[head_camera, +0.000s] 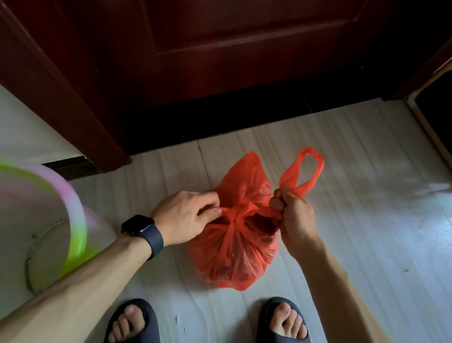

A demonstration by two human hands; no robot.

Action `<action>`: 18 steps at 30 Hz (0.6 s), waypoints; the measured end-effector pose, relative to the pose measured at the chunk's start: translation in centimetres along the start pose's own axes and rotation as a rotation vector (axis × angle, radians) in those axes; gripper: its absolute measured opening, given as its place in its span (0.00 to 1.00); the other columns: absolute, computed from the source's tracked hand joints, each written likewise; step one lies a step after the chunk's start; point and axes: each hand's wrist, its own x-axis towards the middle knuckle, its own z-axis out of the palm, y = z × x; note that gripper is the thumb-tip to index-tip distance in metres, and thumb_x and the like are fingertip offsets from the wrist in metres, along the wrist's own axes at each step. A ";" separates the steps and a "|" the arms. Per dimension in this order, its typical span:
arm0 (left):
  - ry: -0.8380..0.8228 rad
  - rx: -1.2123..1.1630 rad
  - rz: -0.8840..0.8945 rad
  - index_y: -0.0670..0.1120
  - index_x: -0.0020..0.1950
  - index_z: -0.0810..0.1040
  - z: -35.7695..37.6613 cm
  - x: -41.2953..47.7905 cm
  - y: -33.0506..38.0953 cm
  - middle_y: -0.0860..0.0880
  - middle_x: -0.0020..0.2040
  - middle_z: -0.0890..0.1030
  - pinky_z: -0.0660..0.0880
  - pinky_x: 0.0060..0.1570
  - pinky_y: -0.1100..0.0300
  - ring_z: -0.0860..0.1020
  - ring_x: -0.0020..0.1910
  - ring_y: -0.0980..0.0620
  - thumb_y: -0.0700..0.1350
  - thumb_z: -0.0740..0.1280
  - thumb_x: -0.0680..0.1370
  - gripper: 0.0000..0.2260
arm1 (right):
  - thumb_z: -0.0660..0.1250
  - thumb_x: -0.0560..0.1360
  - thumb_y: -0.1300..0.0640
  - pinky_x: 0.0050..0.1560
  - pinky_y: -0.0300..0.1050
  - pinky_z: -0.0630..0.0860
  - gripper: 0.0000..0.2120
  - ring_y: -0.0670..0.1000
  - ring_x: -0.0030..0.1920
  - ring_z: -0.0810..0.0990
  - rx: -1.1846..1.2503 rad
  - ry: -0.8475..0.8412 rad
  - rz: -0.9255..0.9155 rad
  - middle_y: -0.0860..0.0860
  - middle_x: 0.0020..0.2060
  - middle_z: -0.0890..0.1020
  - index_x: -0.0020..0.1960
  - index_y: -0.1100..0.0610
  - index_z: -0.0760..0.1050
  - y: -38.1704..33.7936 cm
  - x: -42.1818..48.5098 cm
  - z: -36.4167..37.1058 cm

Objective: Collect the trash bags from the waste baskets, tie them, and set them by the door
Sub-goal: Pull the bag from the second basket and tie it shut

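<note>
Both hands were pinching the red trash bag (233,242) at its neck: left hand (185,214) on one handle, right hand (295,218) gripping the other. It sat by the door (213,33); pulling evenly outward should cinch it.

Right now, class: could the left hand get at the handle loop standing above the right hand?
Probably yes. The handle loop stands uncovered above the right hand, which grips its base. The left hand pinches the other side of the red trash bag, so it must let go and cross over first.
</note>
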 end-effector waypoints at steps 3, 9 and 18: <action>0.055 0.120 0.087 0.51 0.47 0.75 -0.4 0.2 -0.3 0.54 0.43 0.80 0.70 0.44 0.55 0.75 0.46 0.50 0.55 0.61 0.81 0.10 | 0.55 0.82 0.58 0.31 0.43 0.56 0.16 0.45 0.23 0.62 0.011 0.034 -0.007 0.46 0.25 0.64 0.36 0.53 0.65 -0.1 -0.1 -1.2; 0.016 0.191 -0.018 0.52 0.49 0.72 -0.3 0.1 -1.5 0.53 0.47 0.79 0.71 0.45 0.55 0.76 0.51 0.48 0.56 0.61 0.80 0.09 | 0.57 0.82 0.54 0.36 0.45 0.66 0.17 0.49 0.31 0.71 -0.188 0.020 -0.001 0.48 0.29 0.80 0.36 0.54 0.75 0.0 -0.5 -0.7; 0.196 0.078 0.150 0.50 0.71 0.71 3.4 1.7 3.2 0.52 0.70 0.72 0.65 0.70 0.50 0.68 0.71 0.50 0.67 0.62 0.71 0.33 | 0.64 0.80 0.53 0.45 0.47 0.78 0.10 0.50 0.45 0.84 -0.047 0.055 -0.136 0.50 0.42 0.86 0.53 0.54 0.83 -1.0 -1.8 0.4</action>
